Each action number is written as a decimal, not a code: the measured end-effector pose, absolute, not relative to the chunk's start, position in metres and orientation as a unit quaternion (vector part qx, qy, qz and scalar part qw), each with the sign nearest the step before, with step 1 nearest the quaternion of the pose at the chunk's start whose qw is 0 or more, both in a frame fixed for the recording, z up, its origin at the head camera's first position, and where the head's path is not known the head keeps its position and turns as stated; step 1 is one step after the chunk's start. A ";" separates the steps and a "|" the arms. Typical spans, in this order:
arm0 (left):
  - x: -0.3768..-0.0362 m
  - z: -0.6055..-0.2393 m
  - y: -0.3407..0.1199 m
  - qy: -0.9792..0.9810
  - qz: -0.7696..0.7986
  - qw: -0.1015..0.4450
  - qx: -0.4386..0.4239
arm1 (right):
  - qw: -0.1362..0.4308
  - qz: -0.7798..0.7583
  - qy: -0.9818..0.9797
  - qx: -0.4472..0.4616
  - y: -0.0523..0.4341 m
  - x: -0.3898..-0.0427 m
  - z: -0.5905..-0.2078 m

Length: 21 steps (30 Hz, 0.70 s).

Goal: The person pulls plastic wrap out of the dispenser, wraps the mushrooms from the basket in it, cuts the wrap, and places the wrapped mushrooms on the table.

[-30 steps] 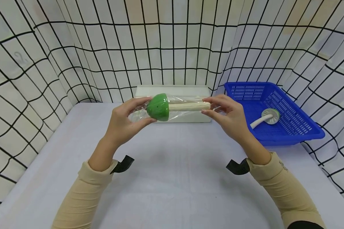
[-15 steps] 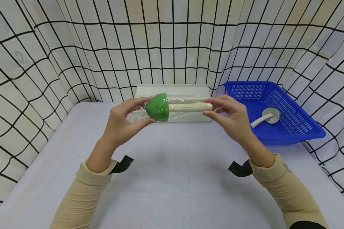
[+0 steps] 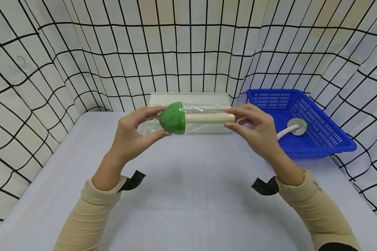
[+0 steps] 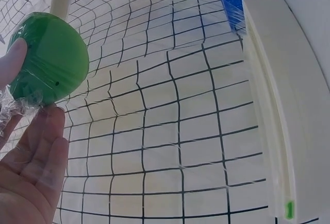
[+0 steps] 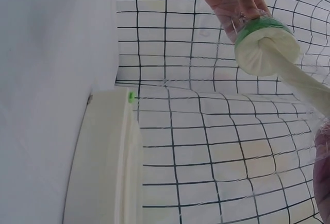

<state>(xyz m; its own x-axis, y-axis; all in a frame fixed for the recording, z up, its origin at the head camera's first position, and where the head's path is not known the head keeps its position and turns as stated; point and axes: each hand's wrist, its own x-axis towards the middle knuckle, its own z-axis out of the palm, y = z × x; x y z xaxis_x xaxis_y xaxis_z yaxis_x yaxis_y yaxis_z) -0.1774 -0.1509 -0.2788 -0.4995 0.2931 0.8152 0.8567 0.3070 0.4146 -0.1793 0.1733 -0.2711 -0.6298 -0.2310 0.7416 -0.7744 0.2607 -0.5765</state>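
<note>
- Both hands held a green-capped toy mushroom wrapped in clear plastic film, level above the table.
- Left hand pinched the wrapped green cap between thumb and fingers.
- Right hand pinched the film at the end of the cream stem.
- Behind the mushroom, a white film dispenser box stood against the gridded wall.
- To the right, a blue basket held a second mushroom lying on its side.

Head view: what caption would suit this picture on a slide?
Two hands, left hand and right hand, hold a plastic-wrapped green toy mushroom above a table.
</note>
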 end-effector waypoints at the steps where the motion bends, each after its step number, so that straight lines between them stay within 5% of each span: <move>1: -0.177 -0.279 -0.151 -0.743 -0.444 0.319 -0.386 | 0.269 0.506 -0.747 0.337 0.174 -0.179 -0.271; 9: -0.177 -0.280 -0.152 -0.749 -0.451 0.302 -0.380 | 0.252 0.512 -0.756 0.322 0.175 -0.177 -0.272; 21: -0.175 -0.283 -0.154 -0.777 -0.442 0.246 -0.374 | 0.132 0.526 -0.777 0.321 0.186 -0.182 -0.277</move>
